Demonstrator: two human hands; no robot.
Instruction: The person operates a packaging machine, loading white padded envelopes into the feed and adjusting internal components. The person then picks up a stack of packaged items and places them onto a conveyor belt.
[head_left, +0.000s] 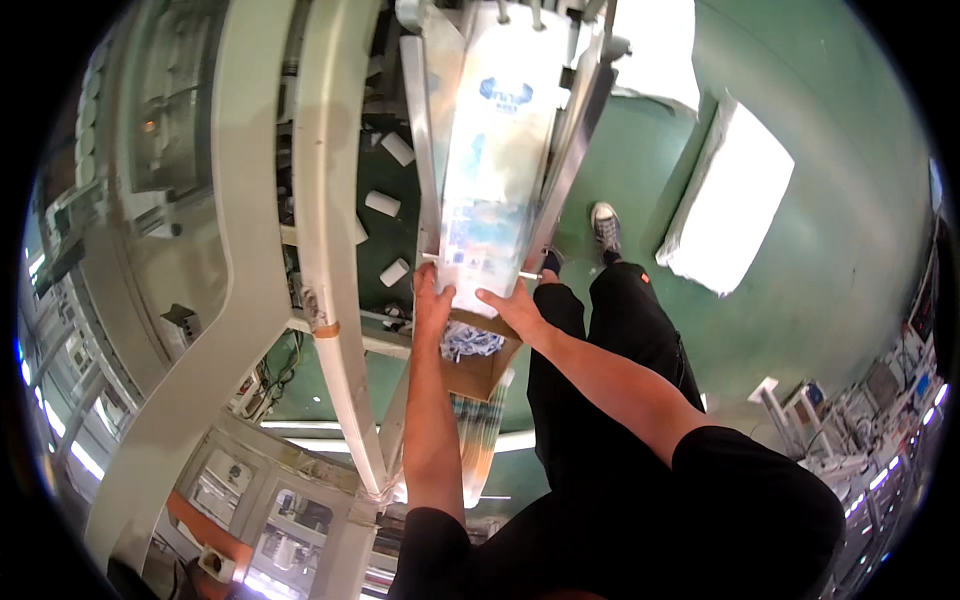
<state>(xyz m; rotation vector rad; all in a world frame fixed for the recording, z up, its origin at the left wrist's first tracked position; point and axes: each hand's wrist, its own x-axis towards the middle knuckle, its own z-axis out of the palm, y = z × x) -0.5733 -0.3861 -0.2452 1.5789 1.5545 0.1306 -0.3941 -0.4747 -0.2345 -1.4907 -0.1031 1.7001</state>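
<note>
A long white, translucent plastic packaging bag stack (pixel 495 170) with blue print lies lengthwise between two metal rails, its far end at metal pins. My left hand (pixel 430 298) grips the near left corner, thumb on top and fingers mostly hidden at the edge. At the near right corner my right hand (pixel 512 310) holds the same stack, its thumb lying on the surface and the other fingers out of sight underneath. Just below both hands sits an open cardboard box (pixel 480 378) with crumpled white and blue plastic film (pixel 472 341) inside.
Thick cream machine beams (pixel 335 200) run along my left. Several white rolls (pixel 382 203) lie beyond them on a dark surface. A large white package (pixel 735 195) rests on the green floor to the right, with another white bundle (pixel 655 50) farther off. My feet stand beside the right rail (pixel 575 160).
</note>
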